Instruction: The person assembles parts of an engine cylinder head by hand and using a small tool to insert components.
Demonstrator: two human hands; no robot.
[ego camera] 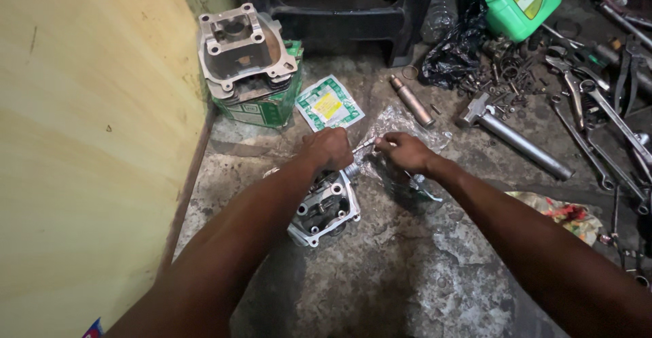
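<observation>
A silver engine cylinder head lies on the stained concrete floor in front of me. My left hand is closed above its far end, fingers curled around a small metal part whose thin shaft sticks out to the right. My right hand pinches the other end of that shaft between thumb and fingers. Under my right hand lies a crumpled clear plastic bag and a small metal piece.
An engine cylinder block stands on a green carton by the yellow wall. Nearby lie a sealed green-and-white packet, a metal pin, a hammer, a green jug, a black bag, wrenches and a rag.
</observation>
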